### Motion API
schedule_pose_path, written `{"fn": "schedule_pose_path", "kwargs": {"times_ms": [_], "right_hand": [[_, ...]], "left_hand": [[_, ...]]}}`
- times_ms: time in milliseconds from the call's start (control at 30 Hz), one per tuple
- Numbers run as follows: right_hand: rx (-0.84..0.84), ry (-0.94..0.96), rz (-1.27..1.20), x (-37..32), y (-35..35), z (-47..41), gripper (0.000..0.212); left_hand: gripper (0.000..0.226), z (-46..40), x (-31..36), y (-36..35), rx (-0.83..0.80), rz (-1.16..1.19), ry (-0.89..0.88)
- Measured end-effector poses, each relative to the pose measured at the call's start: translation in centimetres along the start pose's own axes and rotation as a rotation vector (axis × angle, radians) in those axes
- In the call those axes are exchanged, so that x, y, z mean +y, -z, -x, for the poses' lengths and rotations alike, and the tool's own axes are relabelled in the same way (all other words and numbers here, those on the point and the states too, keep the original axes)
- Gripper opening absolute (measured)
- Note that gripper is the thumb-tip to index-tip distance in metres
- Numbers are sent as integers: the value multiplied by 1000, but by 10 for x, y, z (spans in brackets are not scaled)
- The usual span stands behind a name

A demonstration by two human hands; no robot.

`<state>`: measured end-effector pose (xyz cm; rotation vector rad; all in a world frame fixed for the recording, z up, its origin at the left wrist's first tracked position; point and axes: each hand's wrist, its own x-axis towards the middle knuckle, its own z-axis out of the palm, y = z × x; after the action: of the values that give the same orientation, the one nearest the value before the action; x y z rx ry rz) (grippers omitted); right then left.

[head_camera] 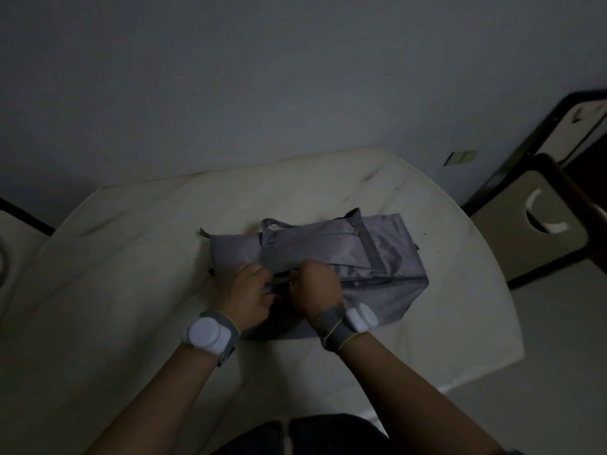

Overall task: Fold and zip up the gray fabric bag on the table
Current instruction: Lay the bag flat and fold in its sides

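The gray fabric bag [331, 254] lies partly folded on the white table [138, 257], its straps and a small zipped pocket facing up. My left hand [246, 290] pinches the fabric at the bag's near left side. My right hand [315, 287] is closed right beside it, fingers curled on the bag's dark zipper line, which runs to the right along the near edge. What the fingers pinch is hidden under my knuckles. Both wrists wear gray bands with white round pods.
A chair [532, 231] with a pale seat and dark frame stands at the table's right edge. Another chair's edge [13, 231] shows at far left. A gray wall rises behind the table. My dark-clothed knees are at the bottom.
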<state>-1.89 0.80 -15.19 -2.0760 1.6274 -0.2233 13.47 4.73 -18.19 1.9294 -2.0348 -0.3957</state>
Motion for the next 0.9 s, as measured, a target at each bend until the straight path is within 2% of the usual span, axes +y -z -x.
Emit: {"fn": "schedule_pose_path", "kwargs": {"times_ms": [133,367,533,633,767,900], "right_hand": [[18,-10,98,23,5,4,14],[236,-147,145,99,31,16,17],[340,-211,271,148,55,30,2],[289,-234,300,157,54,31,7],[143,-264,311,147,62,27,11],[-55,-310,397,144,67,36,18]], "left_hand": [[10,-3,0,-7,1,-39,59],[10,-1,-8,-13,-1,-2,111],[12,-2,-11,-18,5,24,138],[13,0,-6,-19,-5,7,106],[27,10,-3,-15,-40,95,166],[24,38,6,-11,-277,135,254]]}}
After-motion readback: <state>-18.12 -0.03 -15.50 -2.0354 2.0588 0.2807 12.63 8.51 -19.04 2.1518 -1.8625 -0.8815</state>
